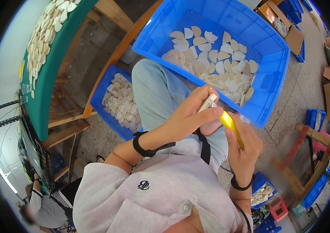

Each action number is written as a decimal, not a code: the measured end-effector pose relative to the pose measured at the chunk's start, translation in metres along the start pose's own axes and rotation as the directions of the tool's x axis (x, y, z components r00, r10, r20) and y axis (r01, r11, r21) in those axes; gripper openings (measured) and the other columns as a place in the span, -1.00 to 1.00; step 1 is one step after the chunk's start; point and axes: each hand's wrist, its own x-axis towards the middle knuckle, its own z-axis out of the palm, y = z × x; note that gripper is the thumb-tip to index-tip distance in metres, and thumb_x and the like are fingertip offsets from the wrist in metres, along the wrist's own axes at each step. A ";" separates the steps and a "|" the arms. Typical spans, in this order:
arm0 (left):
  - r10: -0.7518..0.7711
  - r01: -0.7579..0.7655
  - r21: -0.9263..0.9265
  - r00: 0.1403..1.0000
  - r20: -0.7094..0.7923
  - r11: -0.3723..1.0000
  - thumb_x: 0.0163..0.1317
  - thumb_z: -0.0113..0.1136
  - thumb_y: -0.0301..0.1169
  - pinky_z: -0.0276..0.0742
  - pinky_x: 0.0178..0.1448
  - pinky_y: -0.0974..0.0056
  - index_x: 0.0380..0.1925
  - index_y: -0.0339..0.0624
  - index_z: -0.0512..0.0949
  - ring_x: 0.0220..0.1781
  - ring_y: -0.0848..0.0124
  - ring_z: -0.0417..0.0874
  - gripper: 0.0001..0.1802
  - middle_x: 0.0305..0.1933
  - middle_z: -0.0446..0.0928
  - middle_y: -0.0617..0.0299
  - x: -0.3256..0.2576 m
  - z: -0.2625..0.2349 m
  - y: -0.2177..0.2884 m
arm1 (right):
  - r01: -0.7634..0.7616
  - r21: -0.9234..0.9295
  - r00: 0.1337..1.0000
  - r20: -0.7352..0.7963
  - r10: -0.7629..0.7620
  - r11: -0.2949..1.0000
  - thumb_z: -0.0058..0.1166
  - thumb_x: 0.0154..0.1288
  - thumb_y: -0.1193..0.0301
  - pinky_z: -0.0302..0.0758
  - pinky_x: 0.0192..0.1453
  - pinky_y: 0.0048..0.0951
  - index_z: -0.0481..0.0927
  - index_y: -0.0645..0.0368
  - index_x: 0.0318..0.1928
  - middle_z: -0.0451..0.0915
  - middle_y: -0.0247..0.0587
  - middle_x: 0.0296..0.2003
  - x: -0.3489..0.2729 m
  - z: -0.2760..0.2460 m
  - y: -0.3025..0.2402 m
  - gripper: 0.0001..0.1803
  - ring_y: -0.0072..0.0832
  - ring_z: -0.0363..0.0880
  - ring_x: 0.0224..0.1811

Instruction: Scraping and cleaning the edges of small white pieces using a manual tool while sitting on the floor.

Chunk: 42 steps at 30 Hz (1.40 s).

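The work looked partway through — the left hand [190,118] pinched one pale piece [207,103] just beside the yellow tool [229,122] gripped by the right hand [249,143], while loose pieces [227,48] lay in the far large bin [271,52] and left smaller bin [103,89] — which were finished, I couldn't tell.

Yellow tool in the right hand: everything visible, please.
The yellow tool has a bright, glossy, plastic-looking handle. It is held slanted in the right hand, which hides part of it. Its upper end points up and left, toward the white piece in the left hand, and lies close by that hand's thumb; whether they touch is unclear. The tip is too blurred to make out.
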 end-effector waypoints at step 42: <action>-0.204 0.430 -0.714 0.901 0.384 0.553 0.30 -0.41 0.12 0.09 -0.41 0.39 -0.64 -0.09 0.23 -0.49 0.44 0.18 -0.44 -0.56 0.21 0.28 0.010 -0.015 -0.006 | -0.245 0.027 0.965 -0.089 0.247 0.969 0.09 0.18 0.50 0.45 -0.32 -0.51 0.55 0.30 -0.11 0.61 -0.11 -0.30 -0.003 0.000 -0.001 -0.75 -0.41 0.58 -0.37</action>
